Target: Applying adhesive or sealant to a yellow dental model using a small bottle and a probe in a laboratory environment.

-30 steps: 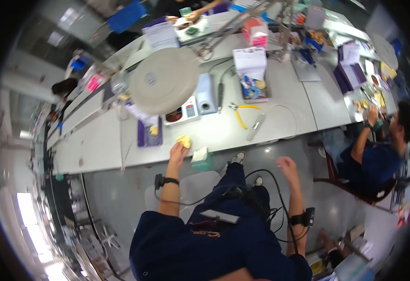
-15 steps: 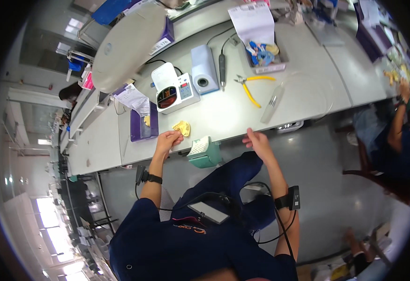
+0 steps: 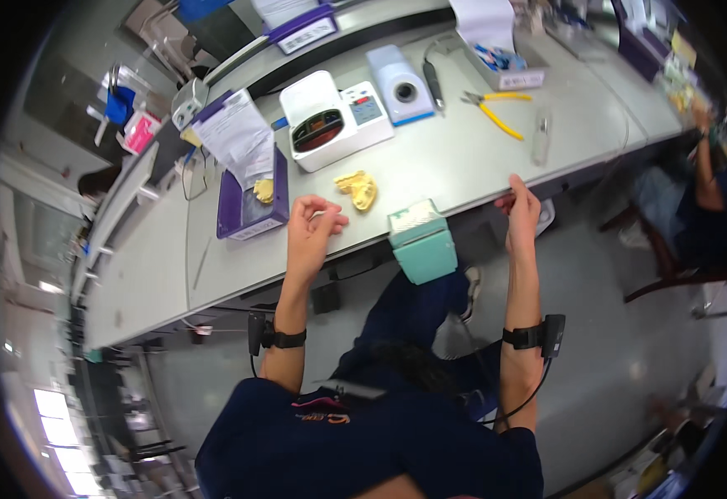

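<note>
My left hand [image 3: 313, 231] had come off the yellow cast [image 3: 359, 191] it was touching half a second earlier, and my right hand [image 3: 521, 212] had shifted farther right of the green box [image 3: 424, 249]. The cast lay on the table [image 3: 463, 158] near the front edge, just right of my left fingertips, with a small gap between; it seemed set down there to be within easy reach of either hand. My hands were well apart. The left one had its fingers loosely curled and the thumb close to them, with nothing that I could see in its grasp. The right one was empty too as far as I could make out, forefinger stretched toward the table's edge, though I could not tell whether it touched. Between them stood the green box, right at the near edge, probably kept there so that its pale top lay close to me. To the left, a purple tray [image 3: 253, 229] held a second yellow piece [image 3: 264, 190], its walls likely keeping that piece from straying, and a paper sheet [image 3: 239, 133] leaned up at its far side, perhaps so it could be read. Farther back stood a white machine [image 3: 367, 112], while yellow-handled pliers [image 3: 503, 115] lay off to the right, presumably parked out of the way.
</note>
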